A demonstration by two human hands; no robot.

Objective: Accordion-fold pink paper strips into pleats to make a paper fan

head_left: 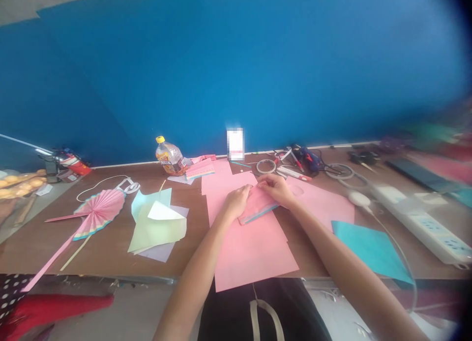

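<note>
A folded strip of pink paper with a blue edge lies between my two hands, above larger pink sheets on the table. The fingers of my left hand are closed on its left part. At its upper right, my right hand pinches the same folded paper, fingers bent. My fingertips partly cover its far edge. A teal sheet lies to the right of my right forearm.
On the left lie a pleated pink paper fan and several pale sheets. A bottle stands at the back beside another pleated pink piece. Tape rolls, markers and a power strip are on the right.
</note>
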